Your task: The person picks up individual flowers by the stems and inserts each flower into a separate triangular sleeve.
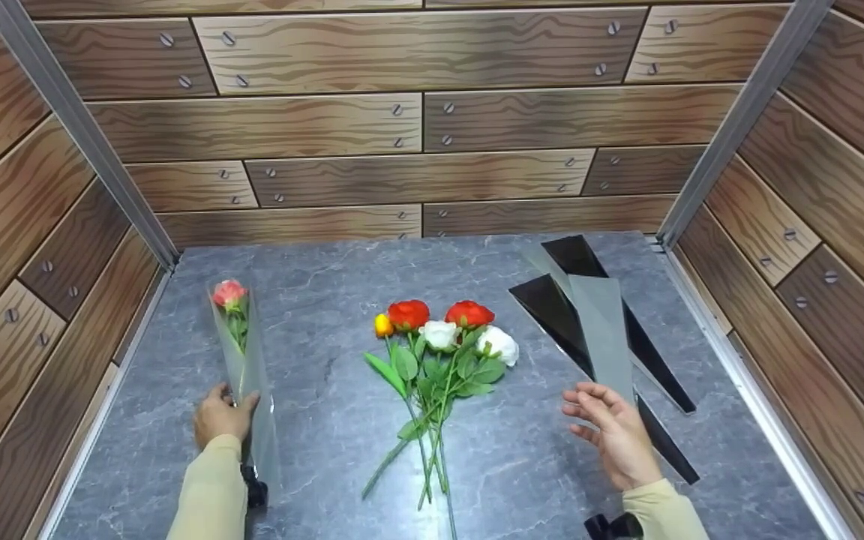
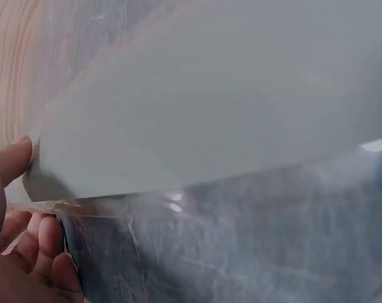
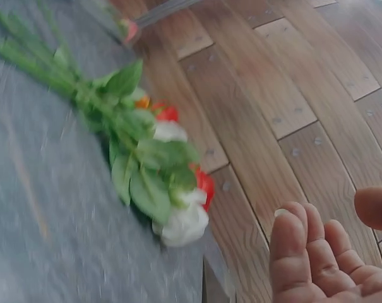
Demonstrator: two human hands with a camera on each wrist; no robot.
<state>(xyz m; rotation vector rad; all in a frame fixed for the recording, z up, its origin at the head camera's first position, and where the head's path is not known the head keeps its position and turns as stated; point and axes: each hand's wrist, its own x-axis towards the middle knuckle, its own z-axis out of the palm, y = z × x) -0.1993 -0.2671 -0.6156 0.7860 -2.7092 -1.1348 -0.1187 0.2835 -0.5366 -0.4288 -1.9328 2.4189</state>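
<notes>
At the left of the head view, my left hand (image 1: 222, 421) pinches a translucent flower sleeve (image 1: 256, 367) holding one pink flower (image 1: 230, 293). The left wrist view has the thumb (image 2: 15, 161) on top of the sleeve's pale sheet (image 2: 191, 126) and curled fingers beneath. My right hand (image 1: 618, 439) hovers over the near end of a pile of flat sleeves, its fingers (image 3: 288, 252) loosely bent and holding nothing. Among these are a grey sleeve (image 1: 603, 322) on top and black sleeves (image 1: 552, 311) around it.
Between the hands lie loose artificial flowers with crossed green stems (image 1: 432, 435): red blooms (image 1: 408, 315), white blooms (image 1: 499, 346) and a yellow-orange tulip (image 1: 383, 325). Wood-patterned walls (image 1: 424, 124) enclose the grey marbled table (image 1: 312, 285) at the back and sides.
</notes>
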